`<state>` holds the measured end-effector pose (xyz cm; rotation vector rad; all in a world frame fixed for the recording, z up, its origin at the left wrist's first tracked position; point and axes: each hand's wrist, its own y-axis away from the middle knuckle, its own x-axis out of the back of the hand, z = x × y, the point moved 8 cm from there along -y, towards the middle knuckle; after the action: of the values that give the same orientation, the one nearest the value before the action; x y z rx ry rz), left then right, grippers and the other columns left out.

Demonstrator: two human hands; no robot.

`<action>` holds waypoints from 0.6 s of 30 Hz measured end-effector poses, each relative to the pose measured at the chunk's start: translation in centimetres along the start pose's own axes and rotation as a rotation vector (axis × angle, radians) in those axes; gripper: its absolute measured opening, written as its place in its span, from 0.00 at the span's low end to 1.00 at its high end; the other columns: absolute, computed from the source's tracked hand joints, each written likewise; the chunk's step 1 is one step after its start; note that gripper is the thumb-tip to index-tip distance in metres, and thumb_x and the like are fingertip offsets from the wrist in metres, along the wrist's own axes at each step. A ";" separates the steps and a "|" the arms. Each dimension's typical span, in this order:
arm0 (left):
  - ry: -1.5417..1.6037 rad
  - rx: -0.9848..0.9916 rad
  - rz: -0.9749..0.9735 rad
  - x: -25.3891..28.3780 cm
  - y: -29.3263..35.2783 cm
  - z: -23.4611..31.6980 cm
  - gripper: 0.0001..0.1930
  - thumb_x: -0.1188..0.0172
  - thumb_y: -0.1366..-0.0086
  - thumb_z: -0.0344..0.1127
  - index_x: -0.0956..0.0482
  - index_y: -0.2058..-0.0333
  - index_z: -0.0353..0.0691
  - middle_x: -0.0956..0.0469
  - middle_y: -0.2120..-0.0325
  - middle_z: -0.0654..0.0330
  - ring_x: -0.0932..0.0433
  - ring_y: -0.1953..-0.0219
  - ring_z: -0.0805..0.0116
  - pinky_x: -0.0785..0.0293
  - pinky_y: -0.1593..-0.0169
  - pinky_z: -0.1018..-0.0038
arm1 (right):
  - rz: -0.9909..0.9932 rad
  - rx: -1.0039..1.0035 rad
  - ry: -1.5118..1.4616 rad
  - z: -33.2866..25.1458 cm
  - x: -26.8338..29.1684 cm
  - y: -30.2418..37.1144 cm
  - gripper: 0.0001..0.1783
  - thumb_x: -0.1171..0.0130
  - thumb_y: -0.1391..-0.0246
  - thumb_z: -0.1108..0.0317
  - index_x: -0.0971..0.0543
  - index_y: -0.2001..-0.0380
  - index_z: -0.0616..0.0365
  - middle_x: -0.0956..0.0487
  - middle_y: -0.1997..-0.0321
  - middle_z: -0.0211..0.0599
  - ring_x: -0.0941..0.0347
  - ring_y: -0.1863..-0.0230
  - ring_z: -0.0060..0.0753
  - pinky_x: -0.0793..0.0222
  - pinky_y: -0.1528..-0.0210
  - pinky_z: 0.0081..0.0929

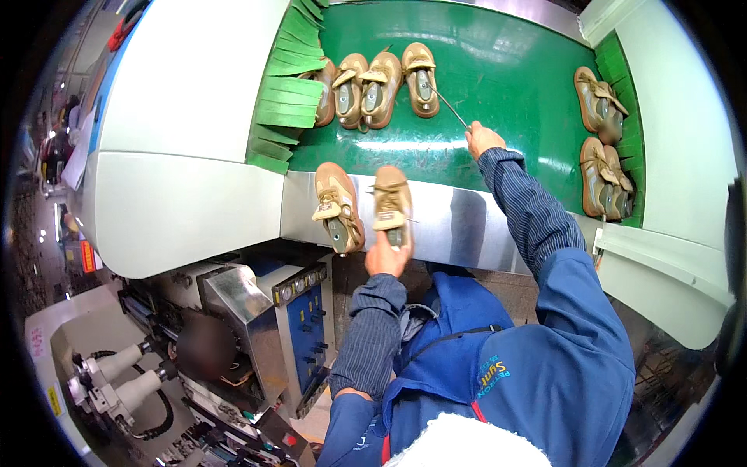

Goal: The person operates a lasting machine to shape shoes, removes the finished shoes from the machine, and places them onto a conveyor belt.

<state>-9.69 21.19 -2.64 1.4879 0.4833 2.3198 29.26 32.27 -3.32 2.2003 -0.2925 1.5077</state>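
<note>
My left hand [387,255] is closed on the heel end of a tan shoe [391,194], where a grey-green shoe last fills the opening. This shoe is over the metal ledge, toe pointing away from me. Beside it on the left, another tan shoe [336,204] with a last in it rests on the ledge. In my right hand [484,140] is a thin metal hook rod [451,107]. The rod's far end meets the last inside a tan shoe [420,78] on the green belt; whether it is hooked in cannot be made out.
More tan shoes [379,89] stand at the belt's left, one partly under the green strip curtain [289,101]. Several shoes [597,101] sit by the right curtain. The green conveyor belt [513,70] runs between white housings. A machine with a blue panel [303,331] stands at lower left.
</note>
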 end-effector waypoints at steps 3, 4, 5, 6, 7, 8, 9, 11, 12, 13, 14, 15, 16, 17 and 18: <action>0.005 -0.130 -0.088 -3.6 1.7 4.3 0.35 0.29 0.47 0.48 0.32 0.44 0.41 0.17 0.66 0.41 0.19 0.61 0.37 0.24 0.57 0.48 | 0.008 -0.021 0.004 0.0 0.1 -0.1 0.18 0.51 0.33 0.54 0.26 0.53 0.59 0.17 0.58 0.52 0.20 0.54 0.56 0.25 0.52 0.51; 0.029 -0.153 -0.123 -4.8 2.5 5.6 0.35 0.29 0.47 0.48 0.32 0.44 0.41 0.17 0.65 0.41 0.19 0.60 0.38 0.24 0.56 0.48 | 0.016 -0.025 -0.001 -0.1 0.2 -0.2 0.19 0.51 0.33 0.54 0.26 0.53 0.59 0.17 0.58 0.52 0.20 0.54 0.56 0.25 0.52 0.51; 0.089 -0.183 -0.111 -5.4 3.4 6.9 0.36 0.29 0.47 0.48 0.32 0.44 0.41 0.17 0.64 0.40 0.19 0.60 0.37 0.24 0.56 0.48 | 0.015 -0.030 0.005 -0.3 0.2 -0.4 0.19 0.51 0.33 0.54 0.26 0.53 0.59 0.17 0.58 0.52 0.20 0.53 0.56 0.25 0.51 0.51; 0.143 -0.215 -0.104 -5.8 4.2 7.9 0.36 0.29 0.47 0.48 0.33 0.43 0.41 0.18 0.62 0.40 0.19 0.59 0.37 0.24 0.55 0.48 | 0.014 -0.041 0.007 -0.4 0.1 -0.4 0.19 0.51 0.33 0.54 0.25 0.53 0.59 0.17 0.57 0.52 0.20 0.53 0.55 0.25 0.51 0.51; 0.170 -0.222 -0.145 -6.4 4.8 8.5 0.38 0.29 0.47 0.48 0.34 0.41 0.41 0.18 0.60 0.40 0.20 0.56 0.37 0.24 0.53 0.49 | 0.012 -0.051 0.009 -0.4 0.1 -0.5 0.19 0.51 0.33 0.54 0.25 0.53 0.59 0.17 0.57 0.52 0.20 0.52 0.55 0.25 0.50 0.50; 0.168 -0.234 -0.151 -6.4 5.4 8.3 0.37 0.30 0.45 0.48 0.34 0.40 0.41 0.18 0.60 0.41 0.20 0.55 0.37 0.24 0.52 0.51 | 0.025 -0.051 0.001 -0.7 0.3 -0.3 0.19 0.50 0.33 0.54 0.25 0.53 0.58 0.17 0.57 0.53 0.21 0.53 0.56 0.25 0.51 0.51; 0.211 -0.267 -0.098 -6.1 5.9 7.6 0.35 0.32 0.43 0.49 0.31 0.40 0.40 0.18 0.60 0.41 0.20 0.54 0.39 0.24 0.51 0.53 | 0.038 -0.049 -0.006 -1.2 0.5 -0.2 0.18 0.50 0.34 0.54 0.25 0.54 0.58 0.17 0.57 0.54 0.21 0.53 0.57 0.26 0.51 0.51; 0.288 -0.277 -0.122 -6.0 6.9 4.3 0.31 0.34 0.41 0.51 0.26 0.43 0.40 0.18 0.58 0.43 0.20 0.53 0.42 0.24 0.50 0.56 | 0.020 -0.047 -0.007 -2.3 0.4 0.3 0.18 0.49 0.34 0.55 0.25 0.54 0.58 0.17 0.58 0.54 0.21 0.52 0.57 0.25 0.51 0.50; 0.321 -0.258 -0.201 -5.9 7.4 1.9 0.29 0.35 0.40 0.53 0.23 0.45 0.41 0.17 0.57 0.44 0.19 0.53 0.44 0.24 0.49 0.57 | 0.012 -0.056 0.013 -2.7 0.3 0.3 0.18 0.49 0.34 0.55 0.24 0.53 0.59 0.17 0.57 0.54 0.21 0.52 0.57 0.25 0.50 0.50; 0.366 -0.152 -0.303 -5.7 8.2 -1.2 0.27 0.36 0.39 0.55 0.20 0.48 0.41 0.17 0.55 0.47 0.19 0.52 0.47 0.24 0.48 0.59 | 0.005 -0.063 0.029 -3.0 -0.1 -0.2 0.19 0.49 0.34 0.55 0.24 0.53 0.60 0.17 0.57 0.54 0.21 0.52 0.57 0.25 0.49 0.50; 0.381 -0.065 -0.295 -6.3 9.1 -5.8 0.27 0.36 0.39 0.55 0.20 0.48 0.42 0.17 0.55 0.47 0.18 0.52 0.48 0.24 0.49 0.61 | -0.004 -0.075 0.043 -3.3 -0.6 -0.6 0.19 0.49 0.34 0.55 0.24 0.53 0.60 0.17 0.56 0.54 0.21 0.51 0.57 0.25 0.49 0.50; 0.391 0.032 -0.270 -6.2 10.4 -10.1 0.27 0.37 0.39 0.55 0.19 0.50 0.41 0.17 0.56 0.47 0.18 0.52 0.50 0.24 0.50 0.63 | -0.027 -0.109 0.023 -2.5 -1.6 -1.5 0.20 0.49 0.34 0.55 0.24 0.53 0.62 0.17 0.54 0.55 0.21 0.50 0.57 0.25 0.47 0.49; 0.366 0.122 -0.156 -7.4 11.8 -16.4 0.26 0.37 0.39 0.55 0.19 0.52 0.40 0.17 0.57 0.48 0.18 0.53 0.51 0.25 0.49 0.64 | -0.090 -0.069 0.012 -4.4 -2.2 -1.4 0.20 0.48 0.35 0.56 0.21 0.54 0.63 0.18 0.53 0.57 0.21 0.49 0.58 0.25 0.46 0.47; 0.410 0.222 -0.124 -7.7 13.5 -21.4 0.27 0.35 0.42 0.57 0.18 0.55 0.39 0.17 0.59 0.46 0.18 0.56 0.46 0.24 0.52 0.61 | -0.092 -0.092 -0.007 -4.1 -2.8 -2.0 0.20 0.48 0.37 0.57 0.20 0.55 0.64 0.18 0.53 0.58 0.22 0.49 0.58 0.25 0.46 0.47; 0.582 0.264 -0.058 -10.3 15.0 -28.7 0.25 0.35 0.42 0.55 0.18 0.58 0.39 0.17 0.60 0.46 0.18 0.57 0.46 0.24 0.52 0.61 | -0.090 -0.137 -0.034 -2.8 -3.1 -2.5 0.19 0.47 0.38 0.58 0.18 0.57 0.64 0.18 0.53 0.58 0.22 0.49 0.59 0.25 0.46 0.46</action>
<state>-33.35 0.39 -15.30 0.8453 0.9984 2.7041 26.85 35.54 -5.95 2.1051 -0.2946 1.3624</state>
